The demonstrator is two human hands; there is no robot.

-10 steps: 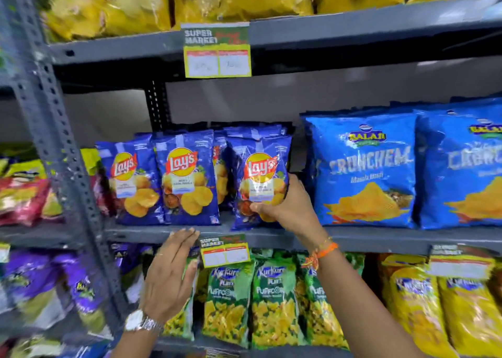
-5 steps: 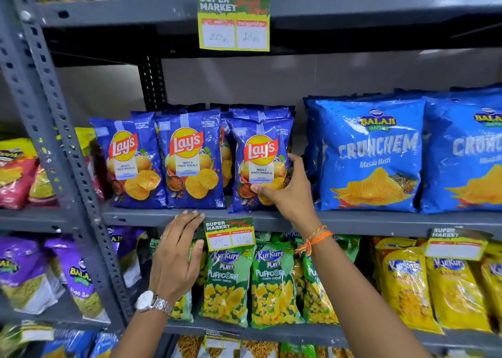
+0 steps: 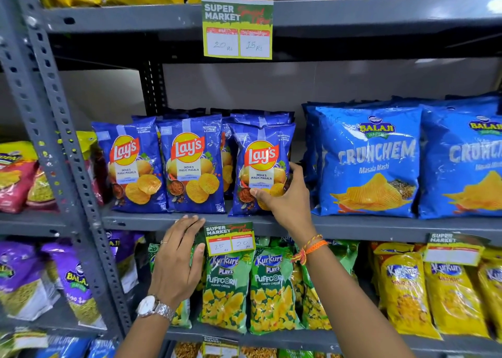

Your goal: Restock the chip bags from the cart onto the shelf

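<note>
Blue foil is what the right hand (image 3: 288, 197) is dealing with: it grips the lower right side of the rightmost Lay's bag (image 3: 259, 167), thumb across the front near the printed chips and fingers (image 3: 294, 167) curled round the right edge. That bag stands upright on the grey middle shelf (image 3: 353, 226), its base at the front lip, just beside two other Lay's bags (image 3: 163, 165) to its left and more of them behind. Whether the base is fully seated I cannot tell, since the hand covers that corner. The left hand (image 3: 176, 262) is empty, spread flat, its fingertips at the shelf's front edge and its palm lying over a green Kurkure bag (image 3: 187, 311) on the level below. The cart is out of view.

The likeliest trouble is a tip forward. The bag is puffed and light, it sits close to the lip, and the grip is low and one-sided; letting go before it leans back on the row behind could send it off the shelf. Pushing it back too hard could knock the rear bags flat or skew it into the Crunchem bag (image 3: 366, 162) to its right. A firm squeeze would crush the chips. The left palm, if it bears down, could press the Kurkure bag out of line or catch the price tag (image 3: 230, 239) beside it
</note>
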